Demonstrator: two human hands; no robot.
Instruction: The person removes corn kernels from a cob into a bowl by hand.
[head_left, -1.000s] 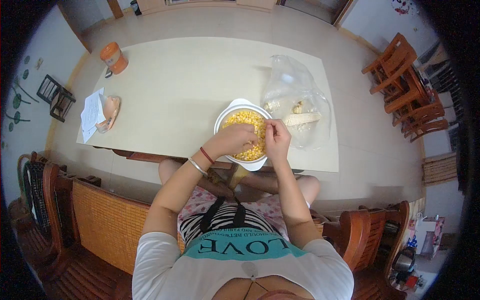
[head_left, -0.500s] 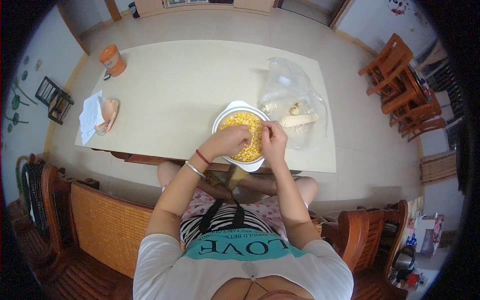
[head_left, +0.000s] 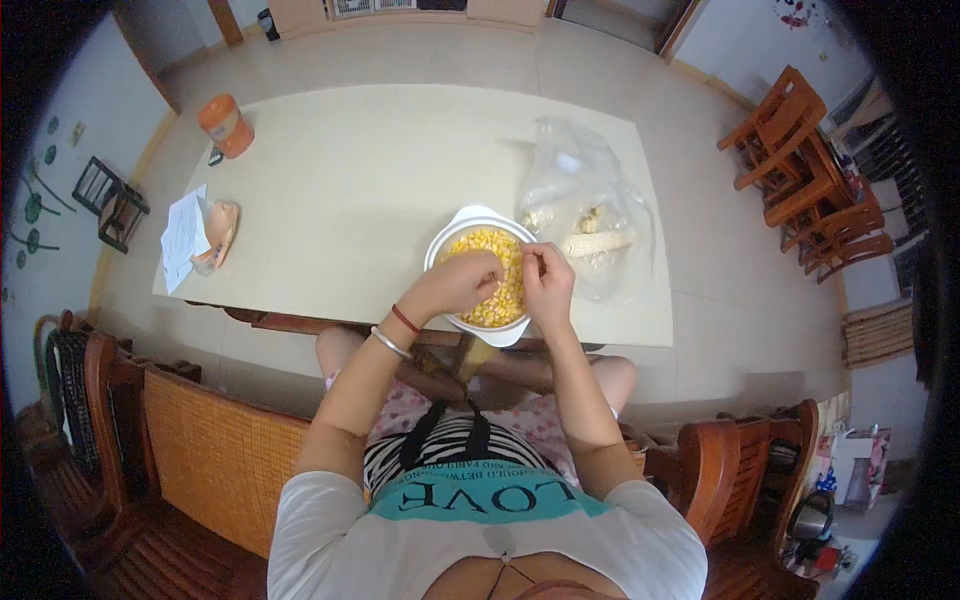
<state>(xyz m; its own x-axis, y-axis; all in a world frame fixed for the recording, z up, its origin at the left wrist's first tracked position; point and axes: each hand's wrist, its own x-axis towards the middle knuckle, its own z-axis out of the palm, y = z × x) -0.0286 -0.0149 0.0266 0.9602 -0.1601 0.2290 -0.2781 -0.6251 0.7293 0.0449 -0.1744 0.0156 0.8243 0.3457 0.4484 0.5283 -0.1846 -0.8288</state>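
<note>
A white two-handled bowl (head_left: 474,214) full of yellow corn kernels (head_left: 496,308) stands near the table's front edge. Over the left part of the kernels is my left hand (head_left: 466,281), its fingers curled closed and pointing inward. At the bowl's right rim, my right hand (head_left: 548,287) is closed too, thumb and fingertips pinched together. Anything inside either grip is too small or hidden to make out. Just right of the bowl lies a clear plastic bag (head_left: 575,165) with a pale stripped corn cob (head_left: 602,244) and some smaller scraps.
The pale table (head_left: 350,180) carries an orange canister (head_left: 226,127) at the far left. Papers (head_left: 184,238) and an orange-and-white packet (head_left: 222,232) lie along the left edge. Wooden chairs (head_left: 790,120) stand at the right, beyond the table.
Both hands keep almost the same closed pose over the bowl. The view has shifted very slightly; nothing is visibly picked up or let go.
</note>
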